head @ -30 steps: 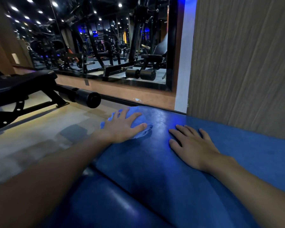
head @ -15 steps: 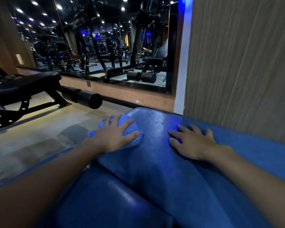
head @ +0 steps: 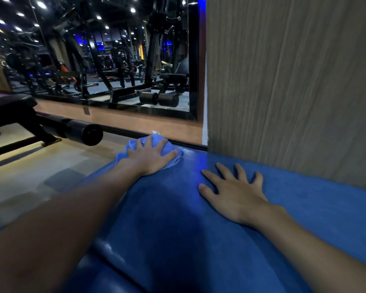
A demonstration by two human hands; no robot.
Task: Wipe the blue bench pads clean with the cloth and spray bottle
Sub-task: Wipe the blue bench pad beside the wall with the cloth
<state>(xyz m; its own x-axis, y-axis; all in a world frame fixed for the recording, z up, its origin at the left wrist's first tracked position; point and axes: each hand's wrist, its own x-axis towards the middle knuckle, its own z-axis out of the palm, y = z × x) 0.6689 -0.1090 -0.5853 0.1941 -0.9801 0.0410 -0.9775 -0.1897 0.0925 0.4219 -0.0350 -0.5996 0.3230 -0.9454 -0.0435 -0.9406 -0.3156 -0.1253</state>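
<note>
- My left hand (head: 150, 158), fingers spread flat, presses the cloth (head: 135, 144) beneath it onto the far corner of the pad (head: 178, 218), to scrub.
- My right hand (head: 235, 193) lies flat beside it, probably bracing me.

A head-worn wide-angle camera is looking forward and down, close over the blue bench pad (head: 173, 218), facing a wall mirror (head: 106, 60) beyond.
</note>
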